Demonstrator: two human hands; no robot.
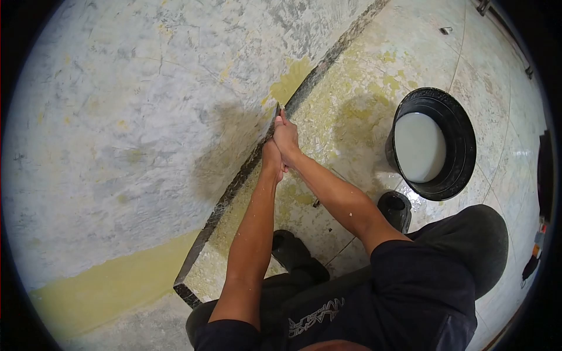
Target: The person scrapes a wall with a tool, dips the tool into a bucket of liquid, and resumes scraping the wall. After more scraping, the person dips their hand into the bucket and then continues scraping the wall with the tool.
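Both my hands meet at the foot of the wall (146,134), just above the dark skirting strip (234,184). My right hand (285,136) is closed round a scraper (277,109), whose thin dark blade touches the wall beside a wet yellow-green patch (290,82). Pressed against it from below and to the left is my left hand (272,157), its fingers closed; whether they grip the handle or my right hand is hidden.
A black bucket (462,140) holding milky liquid (418,147) stands on the tiled floor (351,140) at the right. Flakes and yellow-green stains cover the floor beside the skirting. My dark shoes are below my arms. Small items lie at the far right edge.
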